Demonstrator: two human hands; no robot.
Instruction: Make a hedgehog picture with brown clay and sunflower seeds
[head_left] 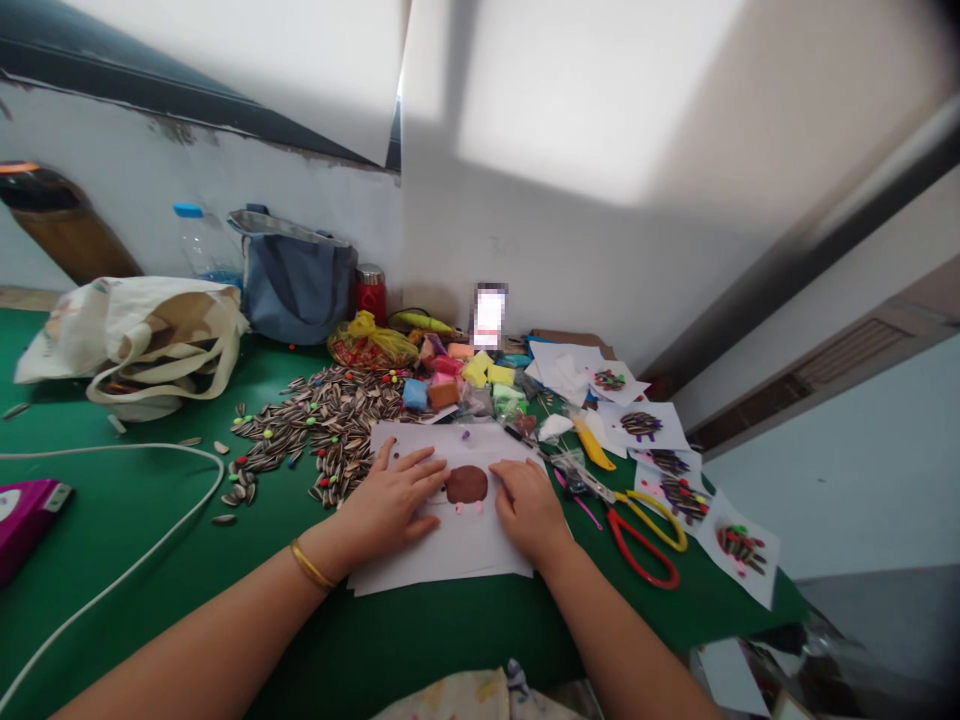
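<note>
A brown flattened oval of modelling clay (466,485) lies on a stack of white paper (420,570) in front of me. Two small pink clay pieces (469,508) sit along its lower edge. My left hand (397,495) rests flat on the paper, fingers spread, with fingertips close by the oval's left side. On the other side, my right hand (529,505) lies on the paper with bent fingers near the oval's right edge; I see nothing held in it. Small dark bits show near the left fingertips. A heap of striped sunflower seeds (337,410) mixed with coloured balls spreads left of the paper.
Coloured clay packs (442,393) lie behind the paper. Scissors (637,520) with red and yellow handles are at right, beside finished seed pictures (742,550). A phone (490,315) stands against the wall. Bags (296,280) and a white cable (150,550) are at left.
</note>
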